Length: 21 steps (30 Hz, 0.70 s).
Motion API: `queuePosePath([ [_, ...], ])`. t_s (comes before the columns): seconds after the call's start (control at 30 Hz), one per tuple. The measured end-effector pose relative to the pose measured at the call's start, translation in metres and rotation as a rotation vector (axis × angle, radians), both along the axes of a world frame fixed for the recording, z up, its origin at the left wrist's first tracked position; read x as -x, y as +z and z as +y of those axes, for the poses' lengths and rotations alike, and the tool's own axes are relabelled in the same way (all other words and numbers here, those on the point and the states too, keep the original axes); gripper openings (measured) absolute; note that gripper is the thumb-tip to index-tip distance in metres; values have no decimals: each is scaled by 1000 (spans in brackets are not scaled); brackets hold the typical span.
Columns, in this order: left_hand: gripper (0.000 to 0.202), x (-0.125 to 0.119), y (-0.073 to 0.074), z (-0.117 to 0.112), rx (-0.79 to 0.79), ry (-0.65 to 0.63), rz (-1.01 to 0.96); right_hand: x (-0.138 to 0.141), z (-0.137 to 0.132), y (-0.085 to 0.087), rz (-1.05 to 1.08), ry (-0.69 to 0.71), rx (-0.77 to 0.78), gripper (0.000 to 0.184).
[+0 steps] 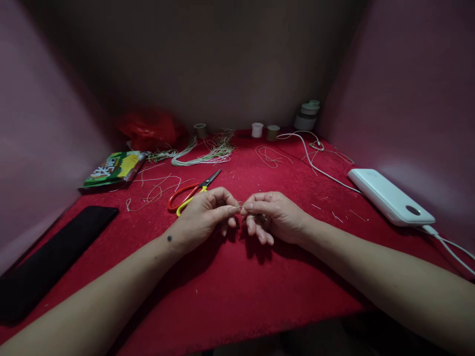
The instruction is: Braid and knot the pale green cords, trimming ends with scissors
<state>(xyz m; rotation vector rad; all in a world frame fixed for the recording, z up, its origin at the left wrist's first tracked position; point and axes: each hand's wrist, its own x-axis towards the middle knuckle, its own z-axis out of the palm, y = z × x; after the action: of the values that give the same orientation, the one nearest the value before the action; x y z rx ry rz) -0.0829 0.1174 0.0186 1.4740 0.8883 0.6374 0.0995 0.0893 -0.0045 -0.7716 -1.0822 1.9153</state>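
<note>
At frame centre, just above the red tabletop (260, 296), the left hand (204, 212) and right hand (276, 215) pinch a cord (241, 203) between their fingers. It looks light, limp and slippery, best pinched close.

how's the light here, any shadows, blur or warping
Head view: dim, with the red cloth lit best and the back wall dark; left hand and right hand cast soft shadows below them; wide-lens warping stretches the forearms; the cord they pinch is barely resolved.
</note>
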Motion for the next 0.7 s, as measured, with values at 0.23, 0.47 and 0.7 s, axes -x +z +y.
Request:
queuePosePath([
  [0.23, 11, 1, 0, -3, -46, 11, -13, 2, -1, 1, -28, 2, -8, 18],
  [0.47, 10, -3, 6, -8, -57, 41, 10, 4, -4, 4, -121, -8, -19, 23],
  [0.7, 8, -6, 4, -13, -224, 127, 45, 7, -6, 7, -194, -42, -24, 22],
])
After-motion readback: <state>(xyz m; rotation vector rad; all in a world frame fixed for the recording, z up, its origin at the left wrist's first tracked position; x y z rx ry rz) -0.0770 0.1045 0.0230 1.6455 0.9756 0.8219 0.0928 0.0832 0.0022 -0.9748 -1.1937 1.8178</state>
